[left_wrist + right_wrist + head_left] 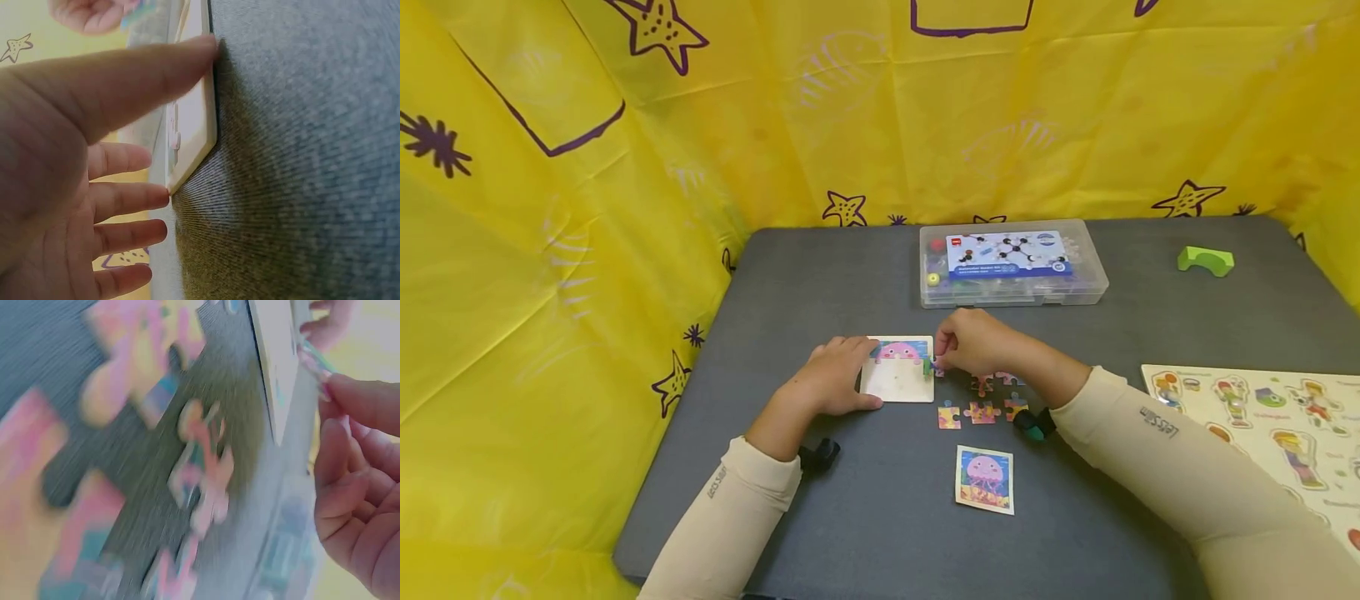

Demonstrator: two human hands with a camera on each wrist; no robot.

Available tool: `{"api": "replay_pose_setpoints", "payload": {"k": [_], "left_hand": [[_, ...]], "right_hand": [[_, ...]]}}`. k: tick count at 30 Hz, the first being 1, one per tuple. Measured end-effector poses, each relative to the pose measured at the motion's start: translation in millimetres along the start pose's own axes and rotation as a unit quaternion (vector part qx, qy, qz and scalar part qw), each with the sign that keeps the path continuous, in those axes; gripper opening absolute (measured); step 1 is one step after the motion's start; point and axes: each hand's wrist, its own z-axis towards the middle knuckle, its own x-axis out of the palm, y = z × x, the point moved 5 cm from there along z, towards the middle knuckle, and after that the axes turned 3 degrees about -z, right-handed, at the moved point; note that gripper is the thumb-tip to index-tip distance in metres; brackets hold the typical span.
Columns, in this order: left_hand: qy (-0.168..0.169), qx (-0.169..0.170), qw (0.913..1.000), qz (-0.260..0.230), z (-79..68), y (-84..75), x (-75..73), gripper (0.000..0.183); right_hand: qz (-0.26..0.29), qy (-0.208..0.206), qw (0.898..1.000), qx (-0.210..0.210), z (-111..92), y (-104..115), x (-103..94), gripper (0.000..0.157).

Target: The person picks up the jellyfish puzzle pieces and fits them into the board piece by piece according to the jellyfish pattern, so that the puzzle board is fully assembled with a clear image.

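A small cream puzzle board (895, 385) lies on the table, its top row filled with jellyfish pieces. My left hand (831, 379) rests at the board's left side, fingers straight. In the left wrist view the thumb (150, 69) touches the board's edge. My right hand (976, 343) pinches a puzzle piece (317, 367) between thumb and fingers at the board's right edge. The piece shows green and pink, partly hidden by the fingers. Several loose puzzle pieces (982, 412) lie right of the board, some partly behind the right wrist.
A jellyfish picture card (985, 479) lies nearer me. Behind the board stands a clear plastic molecular model kit box (1015, 292). A green arch block (1206, 261) sits at the back right. A wooden picture board (1255, 442) lies by the right forearm. Yellow cloth surrounds the table.
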Motion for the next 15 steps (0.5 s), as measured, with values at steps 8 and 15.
{"api": "replay_pose_setpoints", "payload": {"k": [8,15], "left_hand": [[-0.008,0.004,0.9999,-0.006,3.3,7.4,-3.6,0.071],[-0.02,0.019,0.9995,-0.014,7.0,11.5,-7.0,0.062]], "right_hand": [[0.036,0.011,0.999,0.007,46.4,22.7,28.0,0.006],[-0.027,-0.001,1.0,0.009,66.7,36.3,37.9,0.009]]}}
